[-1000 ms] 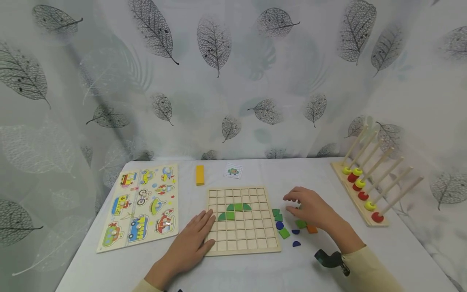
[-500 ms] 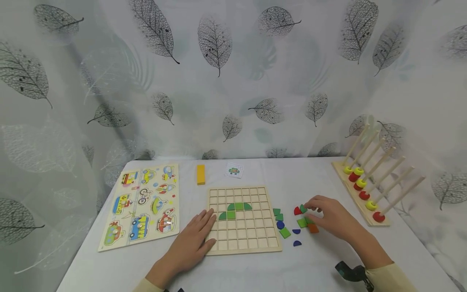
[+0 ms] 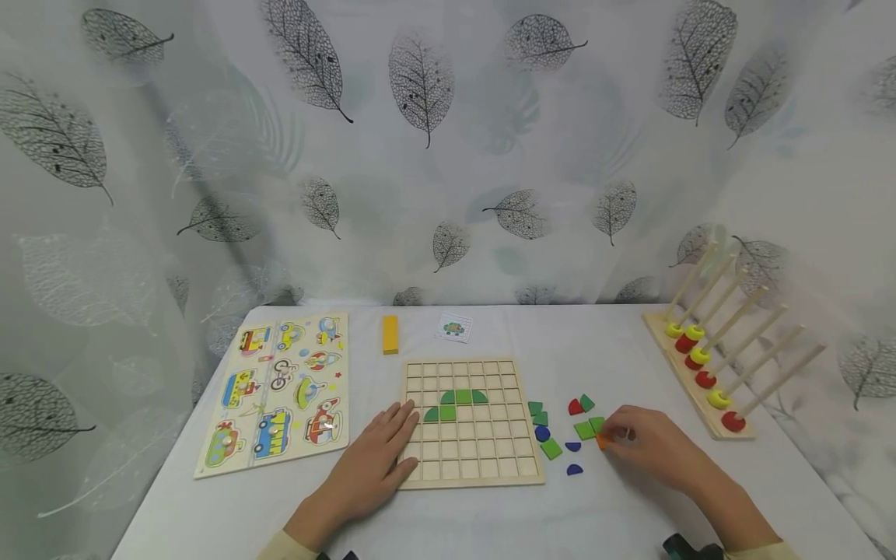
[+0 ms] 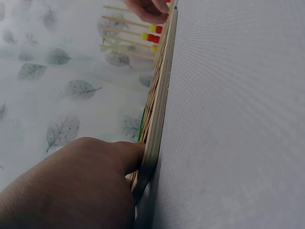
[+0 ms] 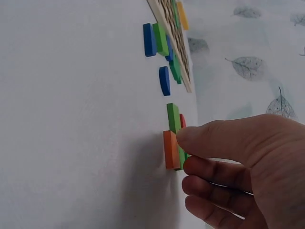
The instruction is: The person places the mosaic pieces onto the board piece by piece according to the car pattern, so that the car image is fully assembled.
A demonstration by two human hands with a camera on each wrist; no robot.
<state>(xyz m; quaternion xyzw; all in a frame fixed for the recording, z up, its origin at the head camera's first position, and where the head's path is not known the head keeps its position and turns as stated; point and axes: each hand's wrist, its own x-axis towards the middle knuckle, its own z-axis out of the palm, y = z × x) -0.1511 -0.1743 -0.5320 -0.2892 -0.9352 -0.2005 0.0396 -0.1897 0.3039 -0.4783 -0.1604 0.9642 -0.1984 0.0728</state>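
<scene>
My left hand (image 3: 371,465) lies flat with straight fingers over the left edge of a wooden grid board (image 3: 484,447). Several green pieces sit in the board's cells, among them a green square (image 3: 463,397). At the right of the board, my right hand (image 3: 654,443) has its bent fingers at an orange square block (image 5: 170,150). Its thumb tip meets the block's upper side in the right wrist view, while the index finger is hidden behind the thumb; I cannot tell whether they pinch it. Green squares (image 3: 584,430) lie right beside the orange block.
Loose blue half-circles (image 3: 574,470), a blue disc (image 3: 542,433), a red quarter piece (image 3: 575,407) and green pieces (image 3: 551,449) lie right of the board. A vehicle puzzle (image 3: 280,397) stands left, a yellow bar (image 3: 390,334) and picture card (image 3: 454,327) behind, a peg rack (image 3: 700,381) far right.
My right hand has moved right and then nearer, from above the loose pieces to the orange block. A red and a green quarter piece now show uncovered. The left hand stays put.
</scene>
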